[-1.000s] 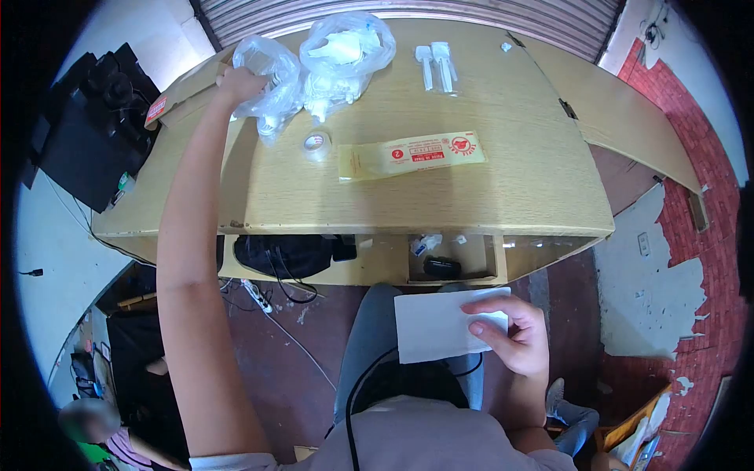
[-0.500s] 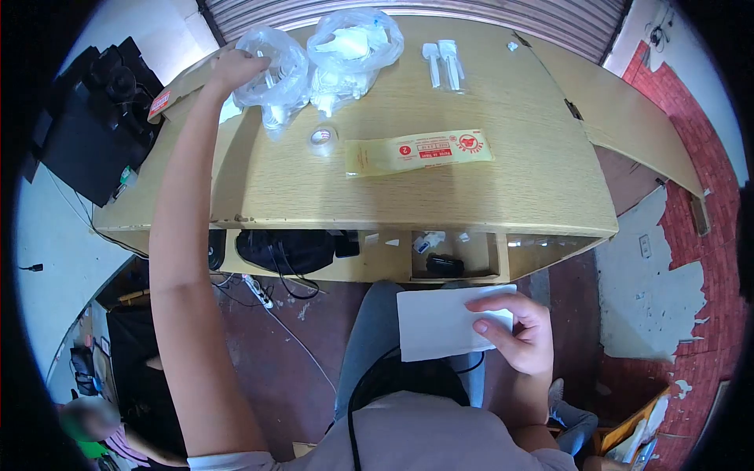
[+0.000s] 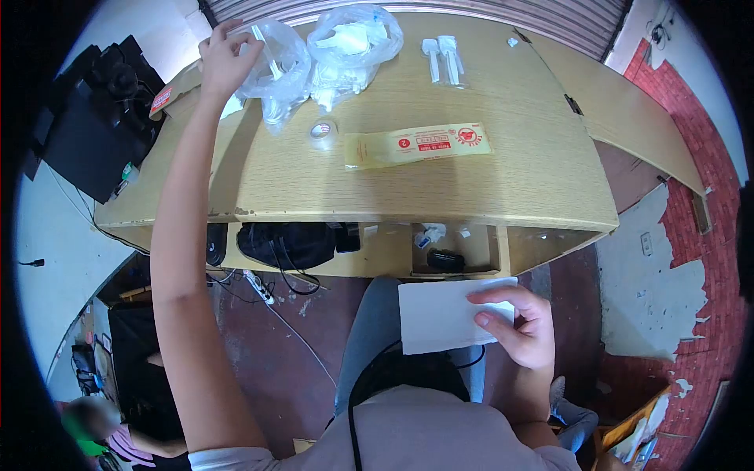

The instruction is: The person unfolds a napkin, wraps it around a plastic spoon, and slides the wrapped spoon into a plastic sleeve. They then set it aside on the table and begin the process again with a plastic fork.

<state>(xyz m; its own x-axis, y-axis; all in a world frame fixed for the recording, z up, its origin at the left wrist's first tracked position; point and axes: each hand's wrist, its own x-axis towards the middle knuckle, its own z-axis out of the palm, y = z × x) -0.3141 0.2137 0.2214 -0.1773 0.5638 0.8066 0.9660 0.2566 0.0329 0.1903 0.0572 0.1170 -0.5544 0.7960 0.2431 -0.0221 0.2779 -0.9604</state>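
The shutter [image 3: 440,7] is cut off above, and items inside the left bag [image 3: 287,88] seem blurred.

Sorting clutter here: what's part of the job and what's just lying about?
Likely in the job: white card in right hand; clear bag and white stick by left hand; wrapped utensils; yellow packet; tape roll.

Likely idle: black bag; power strip.

Looking forward and steeply down from the person's head, over the shirt [image 3: 428,428] and jeans [image 3: 367,322]; facing the desk [image 3: 377,188] from close by its near edge; taking in the ridged shutter [image 3: 542,19] beyond, bowing outlines widely.
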